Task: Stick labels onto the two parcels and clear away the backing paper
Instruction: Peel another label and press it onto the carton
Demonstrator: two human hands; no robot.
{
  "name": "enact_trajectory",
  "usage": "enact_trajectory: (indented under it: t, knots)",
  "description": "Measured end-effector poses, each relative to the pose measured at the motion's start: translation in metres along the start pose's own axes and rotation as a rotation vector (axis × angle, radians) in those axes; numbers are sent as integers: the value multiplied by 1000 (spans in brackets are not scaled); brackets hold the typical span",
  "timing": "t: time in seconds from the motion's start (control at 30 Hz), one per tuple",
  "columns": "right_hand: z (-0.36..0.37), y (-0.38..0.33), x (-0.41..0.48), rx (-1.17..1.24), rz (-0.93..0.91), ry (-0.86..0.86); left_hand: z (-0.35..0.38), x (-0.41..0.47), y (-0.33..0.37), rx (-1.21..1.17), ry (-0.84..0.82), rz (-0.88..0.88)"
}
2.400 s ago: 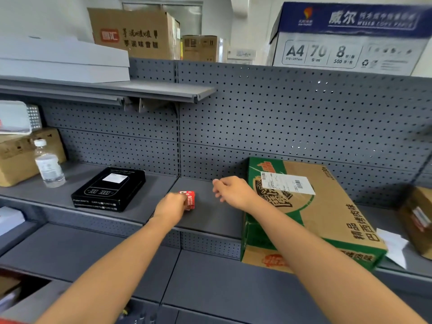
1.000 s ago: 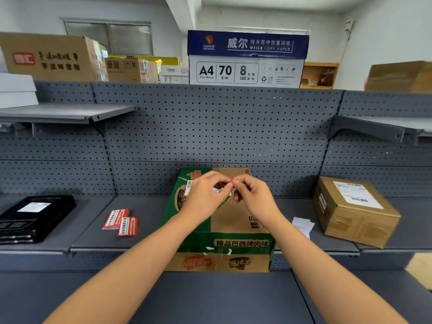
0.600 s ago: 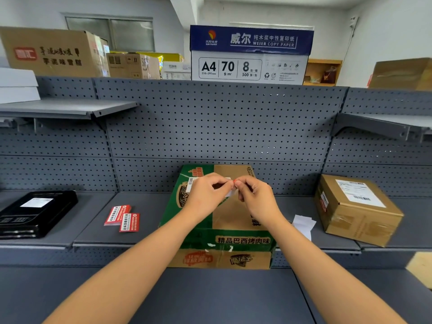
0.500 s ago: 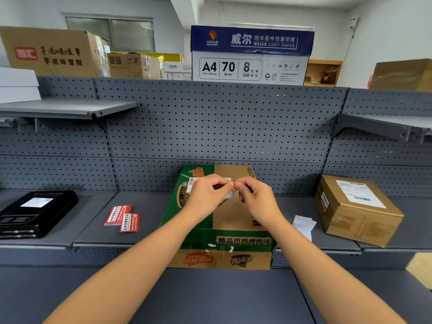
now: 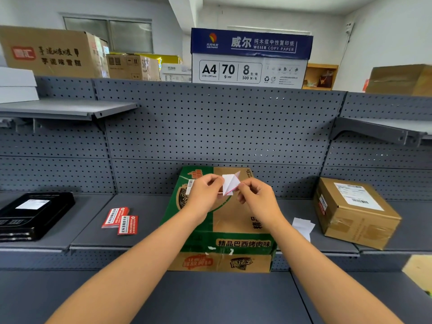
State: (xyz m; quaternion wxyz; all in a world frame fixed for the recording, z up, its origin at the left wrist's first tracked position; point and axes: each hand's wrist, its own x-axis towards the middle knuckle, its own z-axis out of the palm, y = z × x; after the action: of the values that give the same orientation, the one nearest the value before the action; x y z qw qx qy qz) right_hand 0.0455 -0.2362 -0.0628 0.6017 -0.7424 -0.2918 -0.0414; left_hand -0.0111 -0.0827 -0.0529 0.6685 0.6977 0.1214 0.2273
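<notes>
As both hands meet above the green parcel (image 5: 224,220) on the shelf (image 5: 149,204), left hand (image 5: 205,192) and right hand (image 5: 256,197) each pinch an edge of the white, red-edged label (image 5: 230,183). Over to the right sits the brown parcel (image 5: 355,211), loose backing paper (image 5: 302,226) lying between them.

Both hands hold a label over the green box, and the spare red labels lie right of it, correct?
No. The head view shows the spare red labels lying left of the green box, not right. The left hand and right hand do hold a label over it.
</notes>
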Motion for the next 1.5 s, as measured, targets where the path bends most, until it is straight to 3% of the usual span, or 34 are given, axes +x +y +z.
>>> enact_trajectory:
  t: [0.17, 0.43, 0.6, 0.8, 1.0, 1.1, 1.2, 1.27, 1.37, 1.5]
  knots:
    - [-3, 3, 9, 298, 160, 58, -8, 9, 8, -294, 30, -173]
    - [-18, 4, 22, 774, 334, 172, -38, 24, 13, -429, 48, -280]
    - [-33, 21, 29, 895, 386, 278, -45, 28, 14, -463, 73, -289]
    - [-70, 34, 21, 839, 388, 376, -13, 32, 18, -434, 7, -295]
    - [-122, 56, 8, 560, 428, 467, 53, 29, 22, -387, -153, -309]
    - [-150, 77, -4, 176, 405, 443, 95, 23, 19, -316, -215, -332]
    - [-172, 98, -10, -437, 279, 270, 130, 19, 14, -317, -240, -371]
    - [-178, 115, -9, -635, 200, 102, 147, 19, 9, -294, -232, -394]
    - [-176, 143, -4, -789, 156, -76, 161, 19, 0, -234, -200, -402]
    - [-167, 173, -2, -742, 219, -218, 162, 17, -2, -164, -145, -361]
